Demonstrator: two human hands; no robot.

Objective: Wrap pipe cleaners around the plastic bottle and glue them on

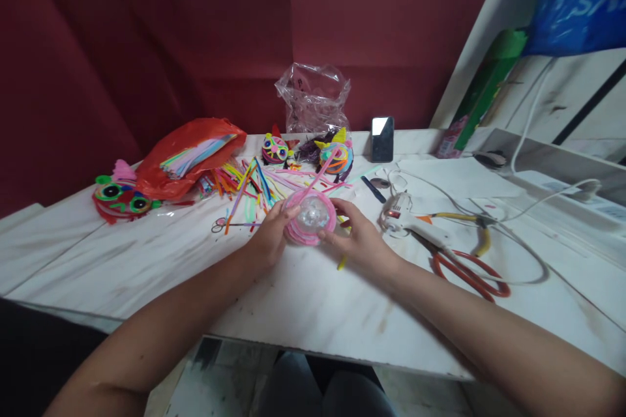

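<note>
Between my two hands is a clear ball wound with pink pipe cleaner, its see-through middle facing up. A loose pink end rises from its top toward the back. My left hand grips the left side with the thumb on the upper face. From the right, my right hand holds the rim between thumb and fingers. Short yellow pieces lie beside and under my right hand. Left of the ball, small scissors rest among loose coloured pipe cleaners.
A red bag of pipe cleaners and a colourful animal-face ball are at left. Two smaller decorated balls, a clear plastic bag and a phone stand behind. At right lie a glue gun, its cord, pliers and red-handled scissors.
</note>
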